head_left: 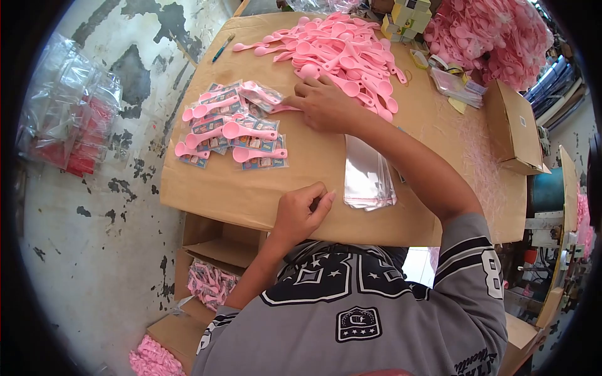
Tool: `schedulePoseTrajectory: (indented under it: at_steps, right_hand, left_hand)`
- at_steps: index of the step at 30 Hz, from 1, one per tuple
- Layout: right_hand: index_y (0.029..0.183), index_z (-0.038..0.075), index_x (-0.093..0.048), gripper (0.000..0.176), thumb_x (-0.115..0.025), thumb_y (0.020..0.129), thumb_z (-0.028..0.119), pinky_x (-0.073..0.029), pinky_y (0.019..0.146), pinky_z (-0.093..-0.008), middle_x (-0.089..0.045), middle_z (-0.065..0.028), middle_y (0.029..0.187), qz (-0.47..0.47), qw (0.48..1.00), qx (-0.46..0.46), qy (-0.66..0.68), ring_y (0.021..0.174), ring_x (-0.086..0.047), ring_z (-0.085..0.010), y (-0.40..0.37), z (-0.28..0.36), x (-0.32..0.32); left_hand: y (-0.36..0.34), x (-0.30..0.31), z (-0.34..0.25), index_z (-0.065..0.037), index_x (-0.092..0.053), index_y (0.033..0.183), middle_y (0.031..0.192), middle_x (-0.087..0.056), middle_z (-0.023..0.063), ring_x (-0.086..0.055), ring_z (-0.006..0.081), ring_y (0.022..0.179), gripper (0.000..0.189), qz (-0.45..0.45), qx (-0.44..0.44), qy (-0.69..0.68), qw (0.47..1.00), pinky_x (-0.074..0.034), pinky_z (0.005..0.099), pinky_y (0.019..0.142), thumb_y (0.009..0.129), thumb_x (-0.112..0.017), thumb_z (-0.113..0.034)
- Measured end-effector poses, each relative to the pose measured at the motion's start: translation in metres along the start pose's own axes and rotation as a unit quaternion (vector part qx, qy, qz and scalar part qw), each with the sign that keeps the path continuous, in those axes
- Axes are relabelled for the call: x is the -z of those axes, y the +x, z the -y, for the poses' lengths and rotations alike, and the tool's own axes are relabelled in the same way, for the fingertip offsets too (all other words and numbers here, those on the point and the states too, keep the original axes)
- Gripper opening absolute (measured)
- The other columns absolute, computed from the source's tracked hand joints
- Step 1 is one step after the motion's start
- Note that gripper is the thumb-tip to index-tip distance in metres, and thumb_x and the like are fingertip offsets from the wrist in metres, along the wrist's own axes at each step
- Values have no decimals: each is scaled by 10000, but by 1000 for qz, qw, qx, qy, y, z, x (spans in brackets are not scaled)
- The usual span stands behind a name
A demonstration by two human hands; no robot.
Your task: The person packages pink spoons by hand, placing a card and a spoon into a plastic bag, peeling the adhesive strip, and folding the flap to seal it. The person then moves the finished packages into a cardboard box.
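Observation:
My right hand [323, 105] reaches over the table with its fingers curled, a pink spoon handle [286, 108] showing under its thumb side. Its fingertips are at the near left edge of a large heap of loose pink spoons [345, 53]. To its left lie several clear packets [257, 133] with pink spoons and printed cards. My left hand [304, 210] rests near the table's front edge, loosely closed, with nothing visible in it. Between my left hand and my right forearm lies a stack of clear plastic bags [367, 175].
A pen [222, 49] lies at the back left. An open cardboard box [514, 128] and a huge bagged mass of pink spoons [489, 37] stand at the right. Plastic packaging [72, 106] lies on the left. Below the table, a box holds packed spoons [212, 282].

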State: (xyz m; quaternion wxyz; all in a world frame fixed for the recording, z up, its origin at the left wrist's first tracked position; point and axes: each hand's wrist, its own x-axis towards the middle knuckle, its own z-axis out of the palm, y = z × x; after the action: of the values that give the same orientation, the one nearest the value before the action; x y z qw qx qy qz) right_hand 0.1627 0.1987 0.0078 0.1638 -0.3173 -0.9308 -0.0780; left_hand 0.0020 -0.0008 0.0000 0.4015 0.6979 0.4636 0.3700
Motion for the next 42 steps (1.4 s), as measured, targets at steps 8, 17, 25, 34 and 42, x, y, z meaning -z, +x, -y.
schedulePoseTrajectory:
  at_steps: [8, 17, 25, 34, 42]
  right_hand:
    - [1102, 144, -721, 209, -654, 904, 141, -429, 949, -441, -642, -52, 1148, 102, 994, 28, 1, 1143, -588, -251, 3, 2, 13]
    - [1174, 166, -733, 319, -739, 882, 292, -418, 1068, -431, -622, -44, 1361, -46, 995, 6, -87, 1330, -525, -241, -41, -41, 23]
    - [1275, 259, -721, 376, -738, 910, 347, -347, 1183, -477, -595, 25, 1487, -38, 997, -17, -72, 1435, -479, -238, -62, -63, 22]
    - [1250, 180, -728, 329, -727, 933, 268, -347, 1178, -494, -610, -4, 1470, -37, 991, -81, -102, 1416, -493, -226, -77, -88, 34]
    - [1110, 68, -744, 193, -718, 972, 201, -538, 849, -344, -751, -79, 1014, -37, 921, -279, 271, 934, -713, -246, -109, -6, 144]
  left_hand:
    - [-1, -1, 2, -8, -582, 763, 573, -447, 28, -381, 74, 531, 318, -1, -5, -6, 1000, -314, 301, 489, 1009, -698, -172]
    - [-2, 0, 0, -7, -587, 775, 575, -454, 27, -382, 74, 534, 307, 4, 3, -6, 1000, -317, 299, 492, 1009, -700, -171]
    - [-1, 0, 0, -10, -586, 768, 574, -452, 27, -388, 80, 530, 316, 7, -1, 14, 1000, -317, 305, 492, 1005, -699, -184]
    - [-1, -6, -3, -27, -627, 891, 658, -604, 62, -541, 112, 522, 232, -31, 47, -31, 998, -430, 290, 519, 1012, -690, -215]
    - [42, -12, -13, -27, -618, 951, 855, -626, 105, -647, 274, 780, 377, -43, 23, 183, 982, -512, 414, 682, 984, -729, -386]
